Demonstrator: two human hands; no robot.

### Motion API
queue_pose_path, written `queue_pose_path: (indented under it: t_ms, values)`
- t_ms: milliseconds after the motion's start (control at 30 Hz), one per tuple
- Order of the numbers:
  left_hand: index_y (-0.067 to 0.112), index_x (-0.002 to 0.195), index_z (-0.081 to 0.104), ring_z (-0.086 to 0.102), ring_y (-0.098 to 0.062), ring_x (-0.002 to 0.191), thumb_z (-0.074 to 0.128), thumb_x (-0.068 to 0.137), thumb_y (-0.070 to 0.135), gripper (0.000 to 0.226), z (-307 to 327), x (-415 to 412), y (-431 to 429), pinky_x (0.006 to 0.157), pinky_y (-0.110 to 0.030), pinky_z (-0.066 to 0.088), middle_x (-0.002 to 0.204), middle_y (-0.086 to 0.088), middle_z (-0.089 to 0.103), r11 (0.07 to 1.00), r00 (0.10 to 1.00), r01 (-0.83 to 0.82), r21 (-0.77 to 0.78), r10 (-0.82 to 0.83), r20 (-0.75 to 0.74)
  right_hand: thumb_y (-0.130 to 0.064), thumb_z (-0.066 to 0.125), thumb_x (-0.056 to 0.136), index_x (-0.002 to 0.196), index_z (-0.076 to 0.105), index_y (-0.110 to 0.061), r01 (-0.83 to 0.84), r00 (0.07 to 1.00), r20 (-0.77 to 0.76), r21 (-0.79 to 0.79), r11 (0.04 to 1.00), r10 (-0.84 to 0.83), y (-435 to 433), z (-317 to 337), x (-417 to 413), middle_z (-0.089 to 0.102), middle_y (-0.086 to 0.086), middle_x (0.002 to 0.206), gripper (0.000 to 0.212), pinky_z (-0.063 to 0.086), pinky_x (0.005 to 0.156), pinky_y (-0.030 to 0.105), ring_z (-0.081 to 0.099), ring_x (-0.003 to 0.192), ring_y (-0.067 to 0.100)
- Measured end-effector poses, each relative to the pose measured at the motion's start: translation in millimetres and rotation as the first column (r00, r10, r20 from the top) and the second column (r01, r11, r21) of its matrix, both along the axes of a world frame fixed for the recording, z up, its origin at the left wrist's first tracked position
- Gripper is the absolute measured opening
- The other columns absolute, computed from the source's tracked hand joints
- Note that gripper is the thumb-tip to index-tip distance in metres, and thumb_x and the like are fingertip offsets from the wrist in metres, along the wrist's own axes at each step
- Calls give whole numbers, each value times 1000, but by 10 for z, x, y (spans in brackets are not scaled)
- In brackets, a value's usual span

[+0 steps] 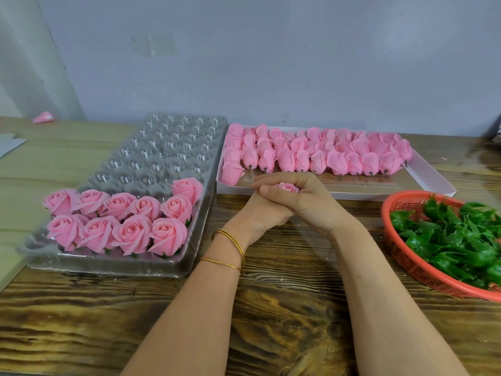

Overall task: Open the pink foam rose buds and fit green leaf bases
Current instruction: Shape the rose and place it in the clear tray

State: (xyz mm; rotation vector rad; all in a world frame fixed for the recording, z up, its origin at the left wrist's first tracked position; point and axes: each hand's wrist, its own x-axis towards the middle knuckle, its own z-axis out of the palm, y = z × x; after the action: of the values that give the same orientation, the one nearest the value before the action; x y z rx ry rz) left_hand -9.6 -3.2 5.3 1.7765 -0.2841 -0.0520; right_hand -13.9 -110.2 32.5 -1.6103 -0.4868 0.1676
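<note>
Toward the worktop's left edge we note a clear tray with ten opened roses at its near end. At centre, the left hand and right hand are clasped, fingers curled round one rose bud. Behind lies a white box of closed buds. At the right edge sits a red basket of green leaf bases.

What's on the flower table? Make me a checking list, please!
Surface: wooden table, dark grain.
Job's things: opened roses fill the near end of the clear tray; closed buds lie in the white box; green leaf bases heap in the red basket.
Clutter: pink scrap far left; white sheet at the left edge.
Hands: left hand and right hand clasp one rose bud together.
Cables: nothing seen.
Surroundings: grey wall behind.
</note>
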Motion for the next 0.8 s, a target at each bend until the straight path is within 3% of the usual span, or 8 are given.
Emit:
queue_pose_path:
  t_ms: [100, 200, 300, 367, 433, 533, 667, 800]
  values:
    - [35, 77, 57, 57, 19, 71, 64, 66, 22, 19, -34, -3, 19, 60, 3, 40, 76, 20, 59, 997, 999, -53, -63, 52, -15, -9, 65, 92, 103, 73, -24, -8, 999, 33, -78, 997, 10, 12, 17, -20, 74, -14, 102, 21, 49, 89, 15, 65, 103, -1]
    - [33, 69, 46, 54, 6, 65, 67, 78, 2, 38, -23, 12, -50, 61, 6, 34, 72, 21, 47, 986, 991, -137, -99, 137, -10, -12, 63, 93, 112, 70, -22, 12, 998, 63, -147, 989, -2, 28, 22, -20, 70, -12, 111, 23, 44, 101, 18, 61, 107, -4]
    - [29, 71, 44, 55, 2, 75, 54, 91, -8, 43, -36, 27, -10, 61, 7, 33, 76, 14, 44, 992, 992, -125, -31, 125, 0, -15, 63, 94, 120, 69, -19, 14, 998, 68, -188, 982, -2, 20, 10, -14, 70, -12, 110, 27, 44, 95, 14, 60, 106, -5]
    - [19, 93, 56, 58, 15, 60, 54, 89, -15, 34, -74, 29, 64, 56, -1, 44, 83, 10, 51, 999, 998, -38, -23, 36, -58, -19, 63, 94, 121, 68, -23, 12, 999, 54, -198, 980, -1, 8, 1, -15, 70, -13, 113, 27, 46, 91, 12, 60, 108, -4]
    - [4, 110, 60, 61, 11, 74, 54, 90, -11, 25, -17, -2, 64, 70, -8, 48, 91, 3, 58, 998, 998, -56, 2, 56, -40, -22, 63, 94, 122, 66, -27, 22, 999, 37, -203, 979, -15, 2, -6, -13, 69, -13, 114, 28, 47, 88, 13, 60, 109, -3]
    - [23, 85, 64, 60, -15, 108, 64, 87, 4, 19, 96, -59, -1, 96, -26, 45, 95, -1, 65, 997, 996, -71, -14, 72, 61, -33, 65, 92, 130, 61, -29, 56, 998, 38, -244, 968, -48, -13, -17, -4, 64, -14, 124, 38, 43, 91, 7, 55, 114, -9]
    - [27, 78, 66, 65, -7, 93, 64, 72, 19, 10, 47, -29, 49, 84, -26, 54, 84, 10, 69, 993, 996, -59, -101, 65, 62, -46, 65, 87, 138, 53, -33, 68, 998, 33, -309, 949, -60, -28, -31, 14, 54, -33, 116, 54, 39, 84, -1, 48, 105, -26]
    - [26, 75, 68, 66, -9, 81, 65, 75, 16, 11, 10, 31, 42, 77, -29, 55, 76, 7, 70, 990, 991, -102, -96, 109, 72, -54, 63, 86, 137, 55, -23, 185, 982, 85, -277, 943, -168, -7, -61, 35, 61, -12, 127, 60, 41, 104, 24, 55, 117, 0]
